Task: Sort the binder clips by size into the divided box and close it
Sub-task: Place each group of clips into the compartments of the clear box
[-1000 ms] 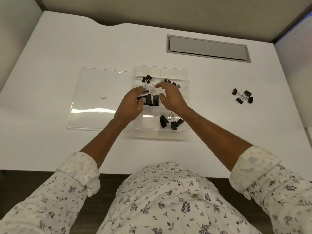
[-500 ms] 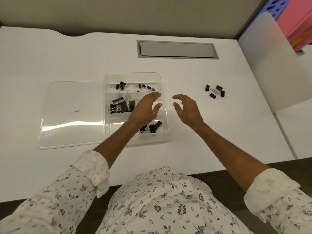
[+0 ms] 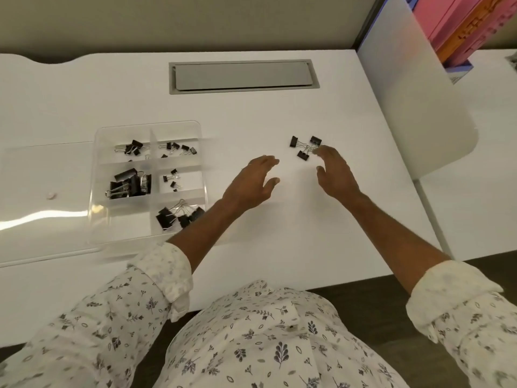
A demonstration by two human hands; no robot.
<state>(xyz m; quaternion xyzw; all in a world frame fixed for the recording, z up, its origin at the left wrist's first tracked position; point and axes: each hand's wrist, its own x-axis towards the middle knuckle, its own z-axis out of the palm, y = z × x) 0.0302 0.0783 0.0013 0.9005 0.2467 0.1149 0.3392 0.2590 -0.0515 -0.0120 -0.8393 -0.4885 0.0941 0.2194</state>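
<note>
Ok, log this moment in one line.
left hand: open, over desk | right hand: open, at loose clips | box: open, partly filled | lid: left of box

The left hand [image 3: 249, 182] and, at its three o'clock, the right hand [image 3: 336, 175] reach toward twelve o'clock, palms down, fingers loosely spread, holding nothing.

The white desk [image 3: 279, 113] is lit brightly and evenly from above; only faint, soft shadows are cast beneath the left hand [image 3: 249, 183] and the right hand [image 3: 335, 175]; a bright streak of glare is thrown across the clear lid [image 3: 42, 217]; the box [image 3: 179, 123] is smeared by motion blur; the desk's far edge is bowed by the wide lens.
</note>
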